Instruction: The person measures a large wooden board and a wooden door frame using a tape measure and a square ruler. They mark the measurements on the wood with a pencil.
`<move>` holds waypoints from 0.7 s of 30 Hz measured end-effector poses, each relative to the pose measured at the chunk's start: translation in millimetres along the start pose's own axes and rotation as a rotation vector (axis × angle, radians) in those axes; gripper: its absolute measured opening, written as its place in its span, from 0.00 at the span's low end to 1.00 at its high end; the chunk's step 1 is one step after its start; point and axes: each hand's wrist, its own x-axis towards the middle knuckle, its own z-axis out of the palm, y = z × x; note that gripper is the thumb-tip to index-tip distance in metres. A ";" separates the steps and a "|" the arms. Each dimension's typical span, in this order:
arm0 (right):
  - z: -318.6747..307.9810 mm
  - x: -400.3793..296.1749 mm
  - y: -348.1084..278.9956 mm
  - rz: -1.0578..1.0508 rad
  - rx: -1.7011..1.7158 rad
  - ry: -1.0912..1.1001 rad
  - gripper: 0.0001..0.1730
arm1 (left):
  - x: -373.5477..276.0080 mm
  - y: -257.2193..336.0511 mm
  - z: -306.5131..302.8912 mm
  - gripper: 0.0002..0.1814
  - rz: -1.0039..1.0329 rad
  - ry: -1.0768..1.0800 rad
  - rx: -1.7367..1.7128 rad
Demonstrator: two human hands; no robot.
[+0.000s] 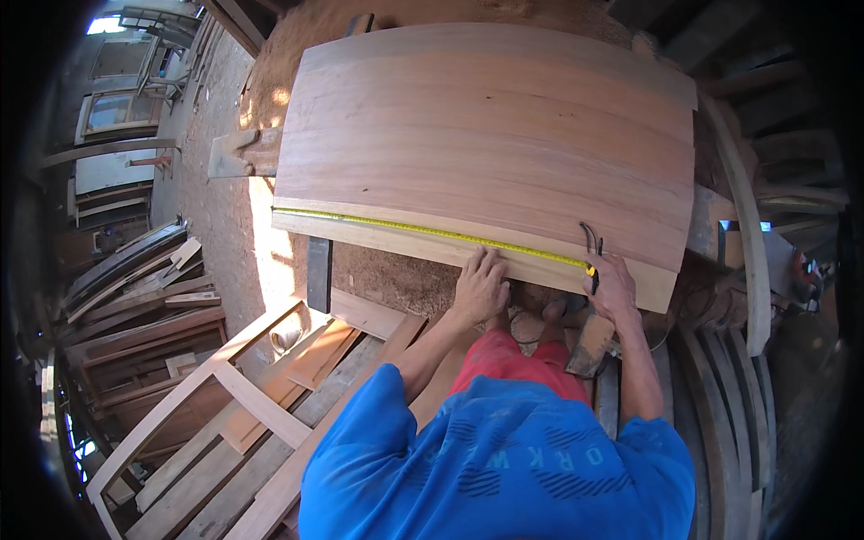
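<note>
My right hand (pixel 613 287) grips the tape measure (pixel 591 271), a yellow and black case mostly hidden by the fingers, with a dark wrist strap (pixel 591 236) looping out above it. From there the yellow tape blade (pixel 432 231) runs left along a pale wooden strip (pixel 391 236) to the far left end. This strip lies along the near edge of a broad wooden panel (pixel 486 121). My left hand (pixel 482 287) rests its fingertips on the strip's near edge, just below the blade. Its thumb lies beside that edge, and the hand holds nothing I can see.
Beams (pixel 319 273) jut out from under the panel. A wooden frame (pixel 263 405) and loose planks lie at lower left, near more stacked timber (pixel 148 290). Curved-looking boards (pixel 736 405) stand at right. Sawdust (pixel 398 277) covers the ground.
</note>
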 end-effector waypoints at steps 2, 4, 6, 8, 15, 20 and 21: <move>-1.5 -5.6 17.5 0.036 0.004 0.006 0.23 | 10.4 38.6 -39.5 0.13 -0.293 -0.261 -0.107; -5.9 -7.3 23.6 0.058 0.013 -0.019 0.24 | 16.8 11.8 -39.4 0.14 -0.146 0.206 -0.130; -10.8 -14.6 39.0 0.067 0.000 -0.033 0.25 | 54.3 -9.2 -64.7 0.21 -0.102 0.408 0.007; -15.2 -20.1 51.9 0.067 -0.015 -0.044 0.26 | 85.0 -31.1 -79.6 0.33 -0.169 0.357 0.272; -12.3 -32.3 77.8 0.056 0.018 -0.019 0.24 | 160.3 -57.3 -109.6 0.49 -0.258 -0.169 0.334; -3.5 -30.6 82.0 0.073 0.073 0.029 0.23 | 167.3 -56.5 -110.6 0.45 -0.222 -0.230 0.297; -2.2 -29.5 84.0 0.065 0.070 0.040 0.23 | 167.0 -57.8 -110.4 0.45 -0.235 -0.233 0.289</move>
